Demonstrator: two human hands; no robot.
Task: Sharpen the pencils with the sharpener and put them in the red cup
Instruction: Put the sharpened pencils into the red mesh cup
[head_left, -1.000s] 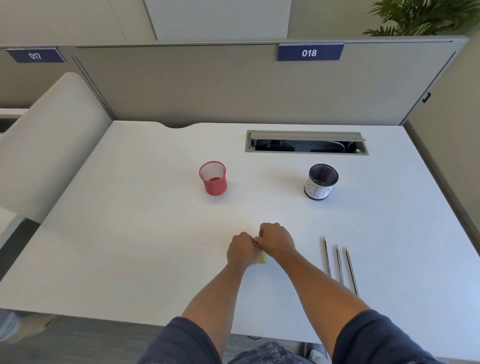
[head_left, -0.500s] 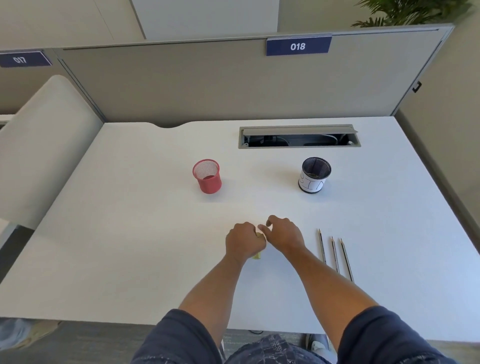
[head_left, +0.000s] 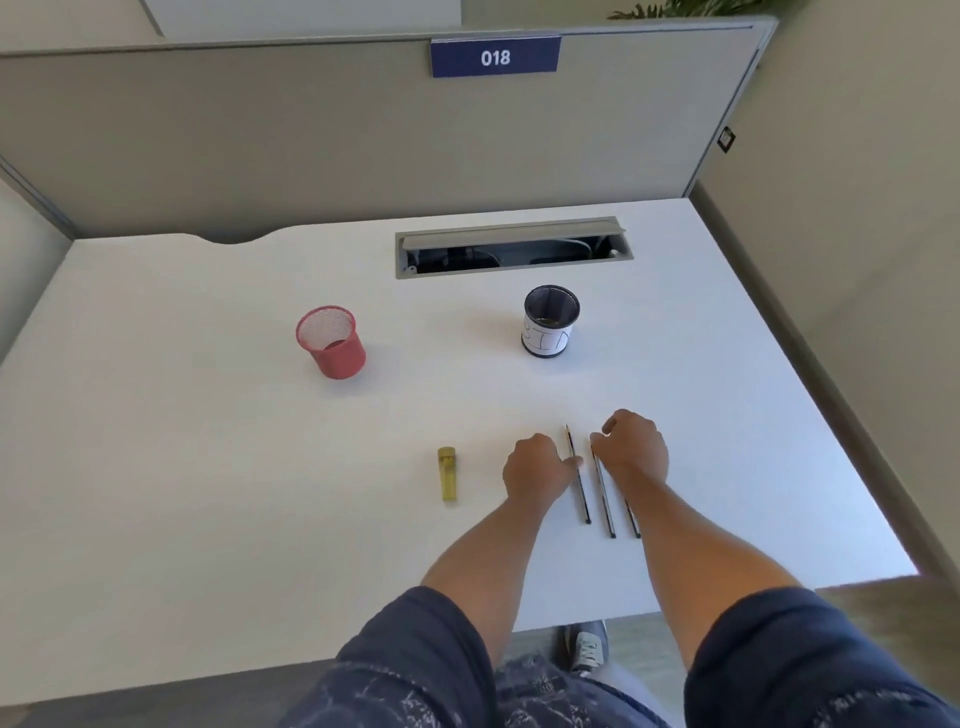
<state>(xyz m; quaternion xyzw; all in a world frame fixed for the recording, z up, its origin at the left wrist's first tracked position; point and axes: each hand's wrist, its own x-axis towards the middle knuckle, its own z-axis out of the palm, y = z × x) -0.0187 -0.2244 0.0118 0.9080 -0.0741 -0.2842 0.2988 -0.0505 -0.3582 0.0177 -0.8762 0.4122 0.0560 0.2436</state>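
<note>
Pencils: three lie side by side on the desk (head_left: 208, 467), none in the red cup (head_left: 332, 343). Left hand (head_left: 535, 470) curled, fingertips touching the leftmost pencil (head_left: 577, 475); right hand (head_left: 631, 447) curled over the middle pencil (head_left: 603, 499), grasp possibly not closed. Sharpener (head_left: 447, 474) lies apart, unheld. Step: picking the first pencil. Next: lift one, fetch sharpener.

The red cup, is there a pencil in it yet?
No. The red cup shows only bare mesh inside, and all three pencils lie on the desk by the hands.
</note>
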